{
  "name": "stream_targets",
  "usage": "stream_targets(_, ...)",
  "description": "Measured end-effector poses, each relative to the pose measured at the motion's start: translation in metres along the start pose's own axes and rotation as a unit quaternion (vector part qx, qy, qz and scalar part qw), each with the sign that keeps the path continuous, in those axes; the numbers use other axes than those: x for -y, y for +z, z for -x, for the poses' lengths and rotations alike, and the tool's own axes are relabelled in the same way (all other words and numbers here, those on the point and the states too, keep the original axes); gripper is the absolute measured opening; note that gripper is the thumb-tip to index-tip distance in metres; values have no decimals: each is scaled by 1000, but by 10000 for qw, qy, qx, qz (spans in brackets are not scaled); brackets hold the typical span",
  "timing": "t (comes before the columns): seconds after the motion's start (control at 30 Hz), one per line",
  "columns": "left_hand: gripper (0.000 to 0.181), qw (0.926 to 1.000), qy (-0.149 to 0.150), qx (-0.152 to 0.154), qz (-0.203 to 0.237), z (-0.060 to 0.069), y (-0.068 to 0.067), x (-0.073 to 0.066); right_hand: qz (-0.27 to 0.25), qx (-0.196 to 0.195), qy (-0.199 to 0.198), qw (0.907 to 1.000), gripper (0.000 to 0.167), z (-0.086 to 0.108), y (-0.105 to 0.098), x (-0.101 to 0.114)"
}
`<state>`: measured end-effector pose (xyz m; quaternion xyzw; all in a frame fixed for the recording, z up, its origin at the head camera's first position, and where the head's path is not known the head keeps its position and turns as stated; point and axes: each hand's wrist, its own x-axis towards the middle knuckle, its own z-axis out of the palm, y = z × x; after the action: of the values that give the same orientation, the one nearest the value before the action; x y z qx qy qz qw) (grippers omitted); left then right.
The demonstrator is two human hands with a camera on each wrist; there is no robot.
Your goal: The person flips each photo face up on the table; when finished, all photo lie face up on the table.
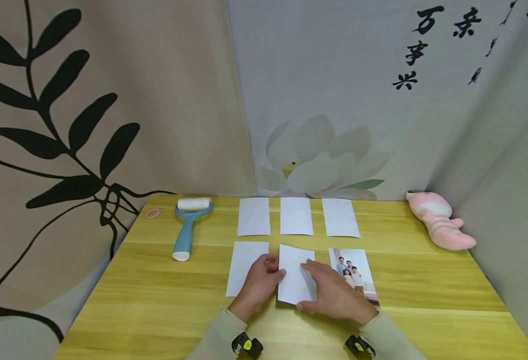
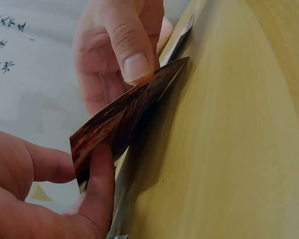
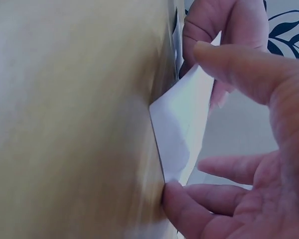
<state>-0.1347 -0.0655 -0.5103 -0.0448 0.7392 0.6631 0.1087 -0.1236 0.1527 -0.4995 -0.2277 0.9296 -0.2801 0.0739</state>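
Both hands hold a photo print (image 1: 293, 275), its white back facing up and its dark reddish picture side showing underneath in the left wrist view. The left hand (image 1: 259, 282) pinches its left edge between thumb and finger. On the opposite side, the right hand (image 1: 333, 292) grips it, thumb at the near corner and fingers at the far right. The print is bent and tilted, partly raised off the table. Beside the left hand lies another white-backed print (image 1: 246, 267), partly covered. A face-up family photo (image 1: 363, 270) lies partly under the right hand.
Three white-backed prints, including the middle one (image 1: 296, 216), form a row behind. A blue-handled lint roller (image 1: 185, 235) and a pink ring (image 1: 153, 213) lie left on the wooden table (image 1: 156, 310). A pink plush toy (image 1: 441, 222) sits at the right edge.
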Motion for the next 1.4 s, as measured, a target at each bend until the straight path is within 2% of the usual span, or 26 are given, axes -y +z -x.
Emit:
stream_targets(0.17,45,9984,-48,389,417,0,3,3,25,7,33,10000,96,0,0,0)
stream_targets(0.47,39,9969,-142,561,542,2,4,1,-82,80,35,9999,95,2,-2,2)
stream_targets(0.63,43,9953,-40,689,683,3,2,-1,-173,57,-97,9998,92,4,-5,3)
stream_targets(0.77,44,9929,12,825,854,4,2,-6,-724,37,-221,9971,85,3,-8,3)
stream_targets(0.83,45,9918,-9,882,927,5,1,-11,-1253,65,-294,9917,77,2,-9,3)
stream_targets(0.97,47,9905,-7,985,964,6,0,-20,-2206,149,-337,9747,59,-1,-12,3)
stream_targets(1.07,48,9906,79,1049,879,7,0,-26,-2644,195,-96,9642,49,-3,-15,5)
stream_targets(1.17,49,9906,180,1121,763,8,0,-30,-3034,255,191,9523,47,-4,-18,7)
stream_targets(1.3,53,9921,342,1142,395,10,2,-35,-3701,313,293,9280,49,-6,-20,10)
stream_targets(1.4,55,9926,562,1065,-145,12,3,-38,-4211,330,363,9057,53,-7,-22,11)
